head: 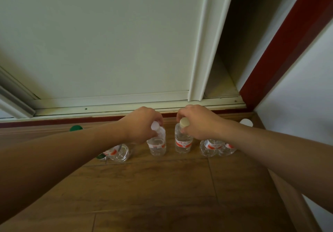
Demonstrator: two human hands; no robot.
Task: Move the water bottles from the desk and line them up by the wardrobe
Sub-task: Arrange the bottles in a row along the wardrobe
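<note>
Steadily now: left hand (142, 123) pinches the white-capped bottle (156, 145), right hand (196, 123) the cream-capped bottle (182, 143), both upright at twelve o'clock by the wardrobe (108, 42). I'd square them with the neighbouring bottles (210, 147) at three before releasing.

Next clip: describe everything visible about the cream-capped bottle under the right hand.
The cream-capped bottle is a small clear plastic water bottle standing upright on the wooden floor, just before the wardrobe door track. Its round cream cap is on, and a red and white label wraps its middle; the water level is hard to tell. The right hand grips its neck and cap from above. It stands apart from the white-capped bottle that the left hand holds.
</note>
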